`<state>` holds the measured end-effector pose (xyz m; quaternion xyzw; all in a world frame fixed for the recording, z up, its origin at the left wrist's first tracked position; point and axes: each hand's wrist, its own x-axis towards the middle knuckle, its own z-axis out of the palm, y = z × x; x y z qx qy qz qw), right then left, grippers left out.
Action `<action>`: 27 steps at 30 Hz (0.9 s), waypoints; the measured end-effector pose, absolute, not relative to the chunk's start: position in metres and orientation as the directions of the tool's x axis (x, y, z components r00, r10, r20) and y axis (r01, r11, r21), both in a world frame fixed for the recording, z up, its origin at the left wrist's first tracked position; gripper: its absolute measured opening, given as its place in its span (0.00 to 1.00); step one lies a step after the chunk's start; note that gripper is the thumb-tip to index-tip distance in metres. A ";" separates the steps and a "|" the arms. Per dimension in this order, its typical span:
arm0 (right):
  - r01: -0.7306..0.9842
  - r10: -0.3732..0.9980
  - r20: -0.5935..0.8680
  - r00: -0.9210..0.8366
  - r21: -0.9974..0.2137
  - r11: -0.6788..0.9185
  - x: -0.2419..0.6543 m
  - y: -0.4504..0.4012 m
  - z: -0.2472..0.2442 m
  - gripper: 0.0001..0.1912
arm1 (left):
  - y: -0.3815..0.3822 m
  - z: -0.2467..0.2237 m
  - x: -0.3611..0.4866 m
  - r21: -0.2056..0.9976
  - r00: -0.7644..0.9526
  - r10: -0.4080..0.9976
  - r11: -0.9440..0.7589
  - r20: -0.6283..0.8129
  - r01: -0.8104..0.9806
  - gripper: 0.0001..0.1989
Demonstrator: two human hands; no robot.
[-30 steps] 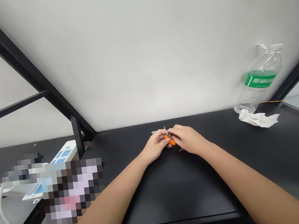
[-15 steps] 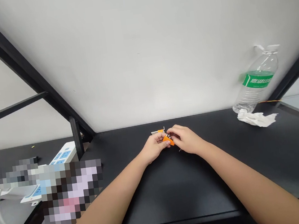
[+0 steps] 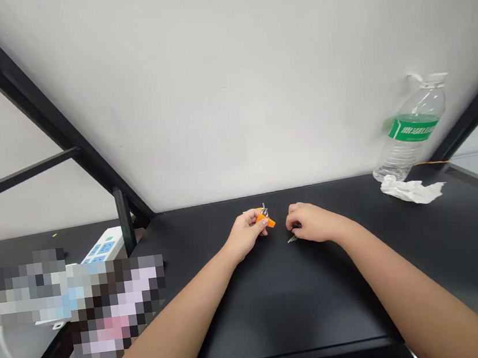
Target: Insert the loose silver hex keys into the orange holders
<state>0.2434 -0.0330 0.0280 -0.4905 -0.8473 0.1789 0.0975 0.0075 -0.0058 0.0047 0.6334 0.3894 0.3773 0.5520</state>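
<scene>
My left hand (image 3: 246,235) pinches an orange hex key holder (image 3: 267,221) between thumb and fingers. Bent metal ends of hex keys (image 3: 264,210) stick up at its far side, and part of the holder is hidden behind the fingers. A short gap to the right, my right hand (image 3: 312,222) is low over the black tabletop with its fingers curled in. Under those fingertips lie thin loose hex keys (image 3: 292,238), mostly covered by the hand. The fingers close on them, though the exact hold is partly hidden.
At the back right, a clear bottle with a green label (image 3: 413,127) leans by the wall, with a crumpled white tissue (image 3: 412,189) before it. A white power strip (image 3: 109,241) and cables lie left, beyond a black metal frame (image 3: 125,219). A blurred patch covers things there.
My right hand has drawn away from the orange holder, moving right and down to the loose hex keys. My left hand keeps the holder in nearly the same place.
</scene>
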 end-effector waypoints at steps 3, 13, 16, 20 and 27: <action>0.811 0.851 -0.060 -0.522 -0.344 0.474 0.239 -0.036 0.030 0.08 | -0.006 0.004 0.008 0.992 0.406 0.912 -0.091 0.050 0.083 0.12; 0.824 0.848 -0.071 -0.526 -0.288 0.487 0.242 -0.042 0.043 0.10 | -0.006 0.005 0.009 0.996 0.414 0.910 -0.060 0.030 0.059 0.12; 0.835 0.842 -0.131 -0.523 -0.278 0.475 0.245 -0.042 0.044 0.10 | -0.006 0.004 0.008 0.997 0.417 0.909 -0.056 0.025 0.061 0.13; 0.820 0.822 -0.132 -0.554 -0.253 0.513 0.240 -0.043 0.040 0.11 | -0.006 0.005 0.008 0.998 0.401 0.915 -0.052 0.031 0.042 0.12; 0.829 0.833 -0.128 -0.539 -0.259 0.496 0.225 -0.046 0.037 0.05 | -0.005 0.004 0.009 0.998 0.405 0.914 -0.050 0.037 0.022 0.13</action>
